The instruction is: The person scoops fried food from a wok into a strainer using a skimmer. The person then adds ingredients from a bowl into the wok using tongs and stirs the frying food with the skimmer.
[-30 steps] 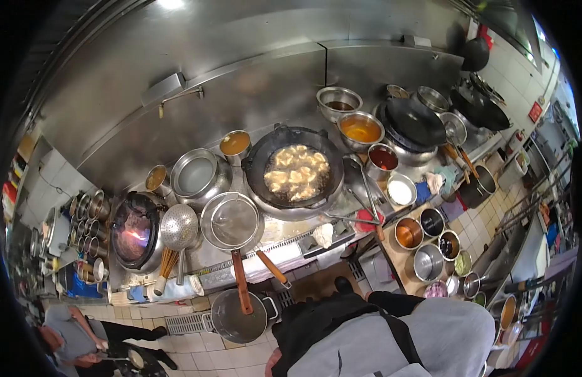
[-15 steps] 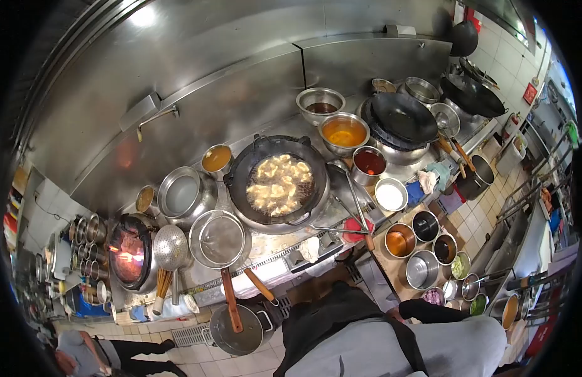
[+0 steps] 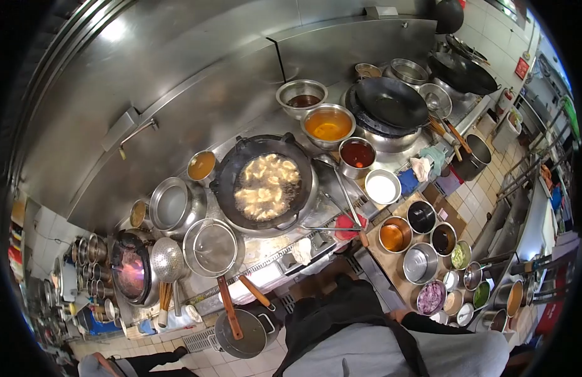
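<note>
My right hand, at the end of a black sleeve, is at the edge of the wooden board, close to a pot of chopped purple onion. Its fingers are too small and covered to make out. My left hand is out of view. Ahead of me, pale battered pieces bubble in oil inside a large black wok. A ladle and other long-handled tools lie beside the wok, near a red cloth. A wire strainer rests to the wok's left.
A lit burner glows at the left, beside a perforated skimmer. Sauce bowls and a dark wok stand right of centre. A pot sits low in front. Another person is at the lower left.
My view has shifted, so the stove things appear further left. More of my right hand shows at the board's edge, and more small containers are visible. The pieces have drifted in the oil.
</note>
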Demonstrator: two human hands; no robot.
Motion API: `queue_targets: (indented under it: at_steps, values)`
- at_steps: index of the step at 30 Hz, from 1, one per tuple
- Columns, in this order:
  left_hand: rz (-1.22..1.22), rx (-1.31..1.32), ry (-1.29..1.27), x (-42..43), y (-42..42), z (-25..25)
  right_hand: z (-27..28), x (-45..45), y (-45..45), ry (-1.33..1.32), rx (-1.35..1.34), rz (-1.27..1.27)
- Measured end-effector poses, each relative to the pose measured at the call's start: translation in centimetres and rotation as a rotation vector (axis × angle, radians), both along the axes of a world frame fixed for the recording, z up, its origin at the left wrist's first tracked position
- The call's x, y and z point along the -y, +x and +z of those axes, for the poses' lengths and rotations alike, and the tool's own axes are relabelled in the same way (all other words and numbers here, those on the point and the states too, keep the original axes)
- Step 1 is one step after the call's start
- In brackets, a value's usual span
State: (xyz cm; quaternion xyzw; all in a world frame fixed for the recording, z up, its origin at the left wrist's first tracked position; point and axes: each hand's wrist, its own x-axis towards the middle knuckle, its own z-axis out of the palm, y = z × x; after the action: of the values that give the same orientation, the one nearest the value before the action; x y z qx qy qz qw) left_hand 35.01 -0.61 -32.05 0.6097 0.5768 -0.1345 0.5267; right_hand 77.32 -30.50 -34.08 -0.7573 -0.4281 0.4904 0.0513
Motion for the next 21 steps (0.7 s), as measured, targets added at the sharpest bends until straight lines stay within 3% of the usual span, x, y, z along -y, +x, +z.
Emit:
queue_targets:
  at_steps: [2,5,7,8,14,21]
  values:
    - [-0.014,-0.001,-0.006,-0.2,0.1,0.1,-1.8,0.2,-0.9,0.024,-0.011,-0.112]
    - [-0.033,0.001,-0.014,-0.1,-0.4,0.3,-8.3,3.1,-1.8,0.016,0.077,-0.023]
    - [-0.043,0.006,-0.022,0.1,-0.7,0.4,-10.8,3.1,-1.9,-0.226,0.054,-0.147]
    - [-0.046,0.007,-0.029,0.4,-0.9,0.6,-11.2,2.9,-1.7,-0.347,0.045,-0.202]
    - [-0.029,0.042,-0.042,1.2,-2.9,2.1,-12.1,0.2,0.8,-0.311,-0.052,0.15]
    - [-0.039,0.052,-0.078,2.3,-3.7,3.9,-11.6,-3.6,3.1,-0.321,-0.141,0.214]
